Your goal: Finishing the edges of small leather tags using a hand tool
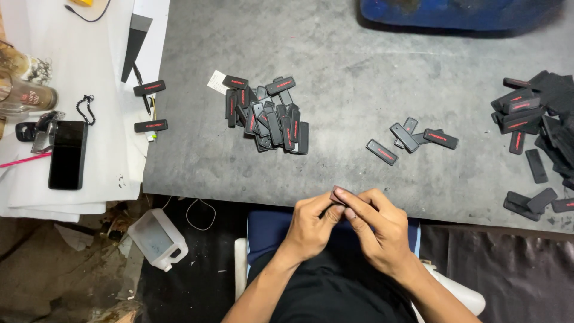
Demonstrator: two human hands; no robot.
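Seen from above: a seated worker's left hand (312,224) and right hand (375,226) meet at the near edge of a grey felt-like work mat (335,60), both closed around one small dark tag (336,194), pinched betw. thumbs & forefingers. Only the tag's upper end shows above the fingertips; its long axis can't be told for sure, though it seems to run roughly left-right. It sits dead centre, just in front of the body, touching both hands, w/ the right hand's fingers lying over it from the far side & the left gripping from beneath. Further out on the mat, approx. straight ahead & slightly left, lies a heaped pile of tags (266,113): flat, oblong, matte black, rubbery-looking, each w/ a red mark. A smaller scatter of four tags (412,139) rests ahead & to the right, nearer the right hand. A larger dark stack (538,125) crowds the right edge. Off the mat at left, on white sheets (78,60): a black phone (67,154), two stray tags, a pen. A white plastic jug (158,239) stands on the floor below.
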